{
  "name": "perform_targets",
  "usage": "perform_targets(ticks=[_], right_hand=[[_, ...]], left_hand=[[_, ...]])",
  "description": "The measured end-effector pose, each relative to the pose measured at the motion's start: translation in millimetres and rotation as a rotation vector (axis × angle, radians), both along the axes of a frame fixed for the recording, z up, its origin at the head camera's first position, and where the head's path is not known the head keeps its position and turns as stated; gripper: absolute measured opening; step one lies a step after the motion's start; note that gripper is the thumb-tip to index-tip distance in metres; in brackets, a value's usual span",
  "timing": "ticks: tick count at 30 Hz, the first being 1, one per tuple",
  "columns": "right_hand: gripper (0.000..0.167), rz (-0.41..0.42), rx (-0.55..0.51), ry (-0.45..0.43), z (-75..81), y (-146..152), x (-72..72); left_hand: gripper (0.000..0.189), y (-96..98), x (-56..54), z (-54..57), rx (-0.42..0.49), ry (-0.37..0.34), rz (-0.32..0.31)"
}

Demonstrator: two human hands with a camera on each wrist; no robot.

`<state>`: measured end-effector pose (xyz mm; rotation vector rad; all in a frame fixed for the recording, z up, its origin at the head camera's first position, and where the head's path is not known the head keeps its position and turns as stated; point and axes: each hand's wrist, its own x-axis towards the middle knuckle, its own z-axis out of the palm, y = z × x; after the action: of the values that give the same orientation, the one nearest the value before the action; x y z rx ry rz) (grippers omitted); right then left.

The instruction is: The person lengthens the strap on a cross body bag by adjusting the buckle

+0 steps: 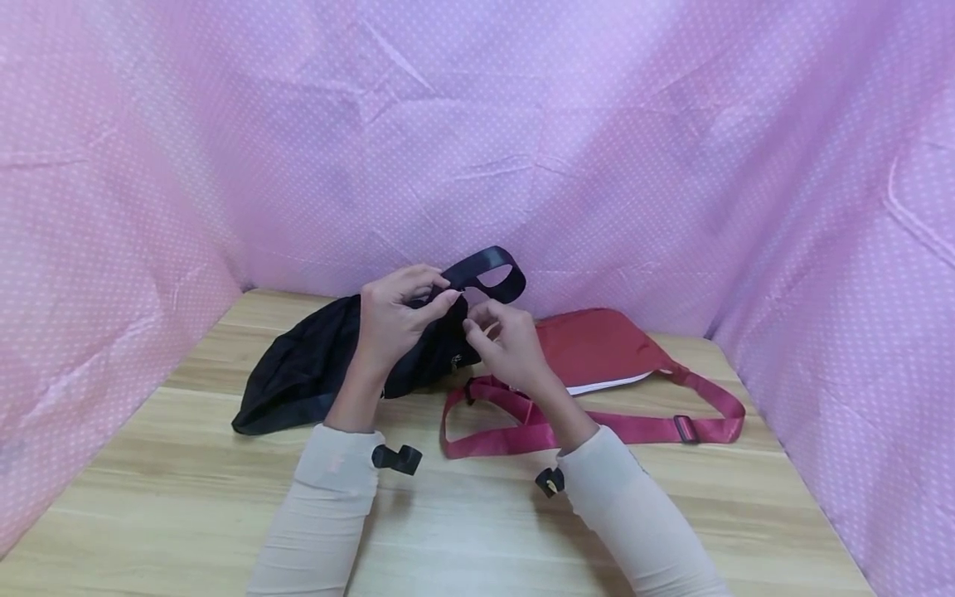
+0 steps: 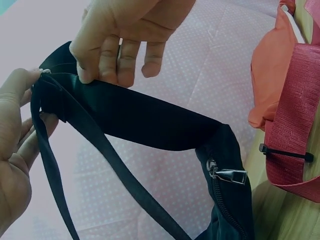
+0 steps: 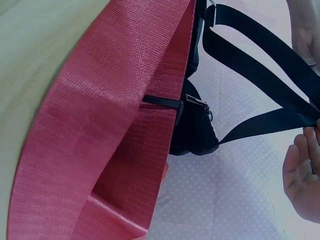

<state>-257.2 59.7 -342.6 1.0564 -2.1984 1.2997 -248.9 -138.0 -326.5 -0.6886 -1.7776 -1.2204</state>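
A black bag (image 1: 298,365) with a zipper lies on the table at the left, its wide black strap (image 1: 488,261) raised in a loop. My left hand (image 1: 395,319) pinches the strap near its small buckle (image 2: 46,71), thumb against the fingers. Close beside it, my right hand (image 1: 511,340) pinches the strap's edge between thumb and forefinger, its other fingers (image 2: 152,60) loosely bent. In the left wrist view, a metal zipper pull (image 2: 231,175) hangs near the strap's end. Fingertips of the right hand (image 3: 305,175) meet the strap at the right wrist view's edge.
To the right lies a red bag (image 1: 597,344) with a white zipper. Its crimson strap (image 1: 634,425), with a black slider (image 1: 685,429), loops in front of it under my right forearm. Pink dotted cloth (image 1: 477,124) walls the wooden table (image 1: 186,481) at back and sides.
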Motion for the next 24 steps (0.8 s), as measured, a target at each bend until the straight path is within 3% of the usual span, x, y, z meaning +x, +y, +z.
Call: perform_targets(ticks=[11,17,24], right_hand=[[0.006,-0.021,-0.015,0.007,0.7,0.4,-4.0],[0.007,-0.028,0.001,0.020,-0.8,2.6,-4.3],[0.007,-0.123,0.126,0.176,-0.5,-0.3,3.8]], left_hand=[[0.020,1.9,-1.5,-4.3,-0.038,-0.036,-0.005],[0.018,1.5,-0.7,-4.1,-0.036,0.008,0.002],[0.014,2.5,-1.8,-5.3,-0.095,0.083,0.041]])
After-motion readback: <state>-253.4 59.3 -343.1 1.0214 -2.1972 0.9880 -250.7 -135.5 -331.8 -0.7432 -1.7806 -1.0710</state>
